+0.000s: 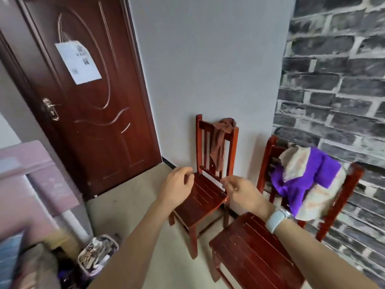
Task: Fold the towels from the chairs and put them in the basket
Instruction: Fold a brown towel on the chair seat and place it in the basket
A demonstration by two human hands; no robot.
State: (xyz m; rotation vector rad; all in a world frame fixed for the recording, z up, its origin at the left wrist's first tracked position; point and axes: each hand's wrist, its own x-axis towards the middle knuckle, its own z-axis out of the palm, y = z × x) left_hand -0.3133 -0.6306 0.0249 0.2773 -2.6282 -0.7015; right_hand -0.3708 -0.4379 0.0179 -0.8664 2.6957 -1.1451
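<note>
Your left hand [179,185] and right hand [242,195] hover loosely curled and empty over the near chair's seat [203,197], with open floor [133,207] to the left, the brown towel [219,142] draped over its backrest and the purple towel [295,182] over the right chair [256,253].

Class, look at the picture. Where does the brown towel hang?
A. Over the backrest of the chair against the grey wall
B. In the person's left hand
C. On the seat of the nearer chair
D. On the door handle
A: the brown towel is draped over the top rail of the far chair, while both hands are empty.
</note>
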